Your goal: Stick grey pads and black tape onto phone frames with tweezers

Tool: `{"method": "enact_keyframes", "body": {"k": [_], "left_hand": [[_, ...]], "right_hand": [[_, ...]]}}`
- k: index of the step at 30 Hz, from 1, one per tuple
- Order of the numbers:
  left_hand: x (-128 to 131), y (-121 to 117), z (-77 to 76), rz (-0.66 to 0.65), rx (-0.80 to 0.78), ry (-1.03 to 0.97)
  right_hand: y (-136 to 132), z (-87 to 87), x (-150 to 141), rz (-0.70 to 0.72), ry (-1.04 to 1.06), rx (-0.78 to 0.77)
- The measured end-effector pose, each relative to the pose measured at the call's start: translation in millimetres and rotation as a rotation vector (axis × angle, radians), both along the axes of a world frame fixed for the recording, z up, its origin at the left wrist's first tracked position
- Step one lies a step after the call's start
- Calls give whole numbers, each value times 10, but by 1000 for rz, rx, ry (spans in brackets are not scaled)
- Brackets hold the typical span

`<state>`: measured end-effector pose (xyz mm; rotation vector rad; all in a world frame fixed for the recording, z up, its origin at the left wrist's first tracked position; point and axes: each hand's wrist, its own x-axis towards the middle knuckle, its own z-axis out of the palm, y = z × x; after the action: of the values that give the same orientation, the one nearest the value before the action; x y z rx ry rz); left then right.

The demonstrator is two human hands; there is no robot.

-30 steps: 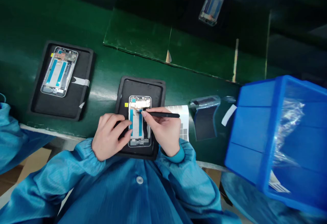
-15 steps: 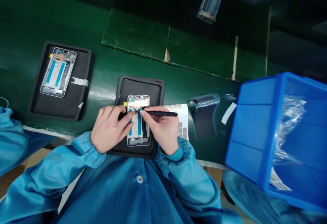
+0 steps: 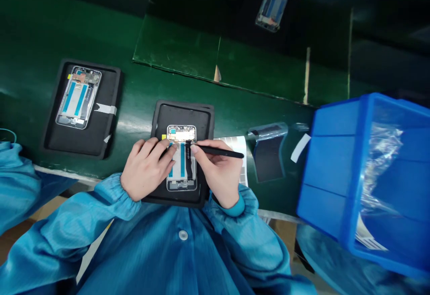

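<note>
Phone lies on the black tray, long axis twelve-to-six. My left hand touches its nine-o'clock side, any pinch unclear to me; from three o'clock, my right hand grips a black tool

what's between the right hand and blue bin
The head view shows a printed sheet partly behind the right hand, then a dark sheet, clear plastic scrap and white strip.

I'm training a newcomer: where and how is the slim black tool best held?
Probably pinched near its front end, from the right: the black tool is slim and straight, its front points left over the open phone, and its back extends over the right hand.
</note>
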<state>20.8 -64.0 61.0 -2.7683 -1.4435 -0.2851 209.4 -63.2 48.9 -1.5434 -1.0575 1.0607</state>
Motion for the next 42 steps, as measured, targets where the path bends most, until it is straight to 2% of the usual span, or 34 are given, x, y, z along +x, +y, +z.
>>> {"method": "enact_keyframes", "body": {"k": [7,14,20,23,27,30,33,36,38,40,42], "left_hand": [[-21,101,16,-55,-83,8],[-272,183,50,-254,-208,-60],[-251,118,46,-158,-200,-44],[-267,133,119,-197,-243,-52],[-181,198,332,-172,-236,-194],[165,327,457,-151,-220,-245],[781,544,431,-239,-280,-242],[1510,784,267,-289,-397,-205],[1939,910,129,-233,-478,-157],[2274,989,8,-162,-512,-149],[2513,1032,-78,-139,-477,-166]], "right_hand": [[-142,-31,19,-9,1,-1],[-116,-127,20,-19,59,26],[-107,-106,31,2,101,36],[-133,-31,107,-15,135,39],[-271,33,376,-100,134,67],[-421,-26,672,-172,108,73],[-541,-165,1014,-274,55,90],[-609,-292,1345,-390,3,142],[-632,-333,1525,-432,-14,169],[-645,-342,1668,-450,-19,182],[-643,-336,1782,-460,-20,192]]}}
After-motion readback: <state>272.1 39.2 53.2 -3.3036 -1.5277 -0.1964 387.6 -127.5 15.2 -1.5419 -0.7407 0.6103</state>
